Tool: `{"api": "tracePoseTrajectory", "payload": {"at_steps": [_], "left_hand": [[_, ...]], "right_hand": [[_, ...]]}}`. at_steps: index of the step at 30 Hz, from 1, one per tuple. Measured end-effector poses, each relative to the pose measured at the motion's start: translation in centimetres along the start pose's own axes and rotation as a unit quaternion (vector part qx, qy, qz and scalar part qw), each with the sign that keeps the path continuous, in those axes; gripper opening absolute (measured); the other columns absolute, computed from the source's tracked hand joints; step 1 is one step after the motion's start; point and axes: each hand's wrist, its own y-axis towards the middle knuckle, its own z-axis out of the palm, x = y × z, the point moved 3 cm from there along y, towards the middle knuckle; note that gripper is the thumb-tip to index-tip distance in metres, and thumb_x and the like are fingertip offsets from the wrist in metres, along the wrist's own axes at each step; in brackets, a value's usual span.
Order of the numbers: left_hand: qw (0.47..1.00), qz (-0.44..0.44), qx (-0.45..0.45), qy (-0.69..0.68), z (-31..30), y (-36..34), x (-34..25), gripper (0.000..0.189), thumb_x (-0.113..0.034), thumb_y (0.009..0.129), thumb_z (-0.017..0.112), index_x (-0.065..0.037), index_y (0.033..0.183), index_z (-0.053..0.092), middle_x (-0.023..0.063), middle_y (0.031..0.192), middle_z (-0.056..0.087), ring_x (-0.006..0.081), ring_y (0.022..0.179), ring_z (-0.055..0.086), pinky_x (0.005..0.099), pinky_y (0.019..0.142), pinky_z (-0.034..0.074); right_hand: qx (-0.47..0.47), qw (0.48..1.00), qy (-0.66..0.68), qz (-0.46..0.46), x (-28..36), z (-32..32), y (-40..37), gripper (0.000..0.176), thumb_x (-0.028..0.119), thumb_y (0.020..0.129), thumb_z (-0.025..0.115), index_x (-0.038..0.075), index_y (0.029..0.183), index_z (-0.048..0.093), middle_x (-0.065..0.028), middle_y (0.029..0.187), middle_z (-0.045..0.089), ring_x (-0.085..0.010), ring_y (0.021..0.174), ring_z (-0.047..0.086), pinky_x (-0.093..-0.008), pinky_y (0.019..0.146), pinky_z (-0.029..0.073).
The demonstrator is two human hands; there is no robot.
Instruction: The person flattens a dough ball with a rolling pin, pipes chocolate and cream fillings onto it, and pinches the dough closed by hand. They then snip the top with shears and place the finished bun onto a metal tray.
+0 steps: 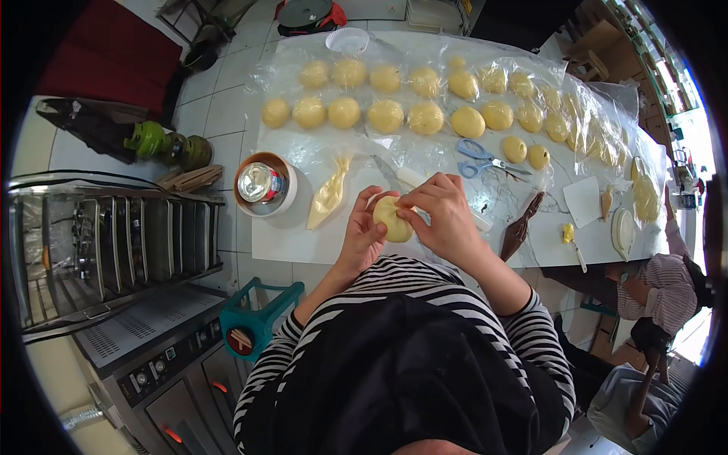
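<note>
Between my hands, above the front edge of the table, is a round pale-yellow dough ball (394,226). My left hand (363,233) cups it from the side with curled fingers. My right hand (441,214) pinches the dough at its top with thumb and fingertips. Partly hidden behind the right hand lies a white rolling pin (409,178), with a knife blade (383,165) beside it. To the left rests a piping bag (328,196) with pale-yellow filling. Blue-handled scissors (476,158) lie to the right, near two uncovered dough balls (514,149).
Rows of dough balls (385,116) sit under clear plastic film at the back. A bowl (286,199) holding a can (259,183) stands left. Rightward lie a dark-filled piping bag (522,225) and a spatula (574,246). Other people (658,292) are at far right.
</note>
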Motion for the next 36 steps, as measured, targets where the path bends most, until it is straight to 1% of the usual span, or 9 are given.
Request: {"api": "tracePoseTrajectory", "payload": {"at_steps": [6, 8, 12, 17, 21, 23, 30, 32, 36], "left_hand": [[0.997, -0.031, -0.042, -0.05, 1.2, 0.4, -0.8, 0.055, -0.019, 0.083, 0.058, -0.01, 0.128, 0.027, 0.011, 0.129, 0.037, 0.0211, 0.118, 0.04, 0.0328, 0.094, 0.039], [0.959, -0.173, -0.01, -0.226, 1.3, 0.6, -0.4, 0.055, -0.024, 0.086, 0.053, -0.008, 0.131, 0.026, 0.0105, 0.128, 0.038, 0.0209, 0.116, 0.042, 0.0335, 0.094, 0.04], [0.971, -0.144, -0.001, -0.188, -1.3, 0.2, 0.6, 0.056, -0.027, 0.087, 0.051, -0.006, 0.132, 0.025, 0.0103, 0.127, 0.039, 0.0206, 0.113, 0.045, 0.0337, 0.093, 0.041], [0.997, -0.056, -0.02, -0.041, -1.4, 0.2, 0.5, 0.056, -0.03, 0.086, 0.052, -0.007, 0.13, 0.027, 0.0105, 0.126, 0.04, 0.0201, 0.11, 0.048, 0.0317, 0.09, 0.044], [0.996, -0.068, -0.052, 0.003, -0.7, 0.0, 0.5, 0.057, -0.03, 0.085, 0.054, -0.009, 0.13, 0.027, 0.0102, 0.128, 0.038, 0.0199, 0.109, 0.049, 0.0313, 0.091, 0.044], [0.985, -0.089, -0.089, -0.117, 0.6, 0.4, 0.1, 0.06, -0.029, 0.084, 0.055, -0.011, 0.133, 0.024, 0.0083, 0.127, 0.039, 0.0189, 0.107, 0.05, 0.0306, 0.091, 0.044], [0.987, -0.094, -0.022, -0.129, 0.0, 0.5, 0.3, 0.062, -0.025, 0.085, 0.054, -0.014, 0.135, 0.019, 0.0051, 0.126, 0.04, 0.017, 0.107, 0.05, 0.0312, 0.092, 0.044], [0.992, -0.07, -0.068, -0.083, -0.8, 0.5, 0.3, 0.061, -0.023, 0.084, 0.055, -0.013, 0.134, 0.022, 0.0054, 0.124, 0.042, 0.017, 0.107, 0.05, 0.0312, 0.092, 0.044], [0.991, -0.064, -0.087, -0.084, -0.6, 0.3, 0.2, 0.062, -0.022, 0.083, 0.057, -0.012, 0.134, 0.023, 0.0052, 0.123, 0.043, 0.0168, 0.107, 0.05, 0.0309, 0.091, 0.045]], "right_hand": [[-0.031, 0.997, 0.027, -0.063, 0.1, -0.2, 0.5, 0.015, 0.01, 0.065, 0.065, 0.006, 0.08, 0.064, -0.0017, 0.078, 0.059, -0.0201, 0.078, 0.049, -0.0335, 0.079, 0.033], [-0.025, 0.989, 0.047, -0.135, 0.6, -0.9, 0.9, 0.016, 0.008, 0.066, 0.064, 0.006, 0.082, 0.064, -0.0022, 0.081, 0.06, -0.0201, 0.08, 0.049, -0.0336, 0.078, 0.034], [0.003, 0.992, 0.008, -0.122, 0.8, -1.5, 1.3, 0.018, 0.01, 0.067, 0.065, 0.006, 0.084, 0.064, -0.0026, 0.087, 0.06, -0.0205, 0.082, 0.05, -0.0335, 0.078, 0.035], [-0.058, 0.997, 0.041, 0.034, 0.4, -0.4, 0.4, 0.015, 0.011, 0.067, 0.066, 0.006, 0.081, 0.065, -0.0027, 0.076, 0.062, -0.0191, 0.077, 0.051, -0.034, 0.077, 0.035], [-0.074, 0.997, 0.018, 0.015, -0.3, 0.6, 0.1, 0.012, 0.009, 0.067, 0.065, 0.006, 0.079, 0.065, -0.0028, 0.07, 0.061, -0.0187, 0.074, 0.051, -0.0338, 0.076, 0.035], [-0.093, 0.995, 0.023, -0.026, -0.4, 0.3, 0.4, 0.011, 0.007, 0.067, 0.065, 0.006, 0.077, 0.064, -0.0029, 0.071, 0.06, -0.0191, 0.075, 0.051, -0.0339, 0.077, 0.034], [-0.001, 0.994, 0.035, -0.107, 0.2, -1.0, 1.3, 0.013, 0.008, 0.067, 0.065, 0.007, 0.08, 0.065, -0.0007, 0.078, 0.06, -0.0181, 0.08, 0.049, -0.0343, 0.079, 0.033], [-0.049, 0.998, 0.038, 0.007, 0.2, -1.4, 1.3, 0.015, 0.011, 0.067, 0.066, 0.008, 0.082, 0.066, -0.001, 0.081, 0.06, -0.0181, 0.081, 0.049, -0.0343, 0.079, 0.032], [-0.028, 0.999, 0.026, 0.036, 0.0, -0.5, 1.0, 0.015, 0.013, 0.068, 0.066, 0.008, 0.081, 0.066, -0.0019, 0.08, 0.061, -0.0183, 0.08, 0.05, -0.0346, 0.079, 0.031]]}}
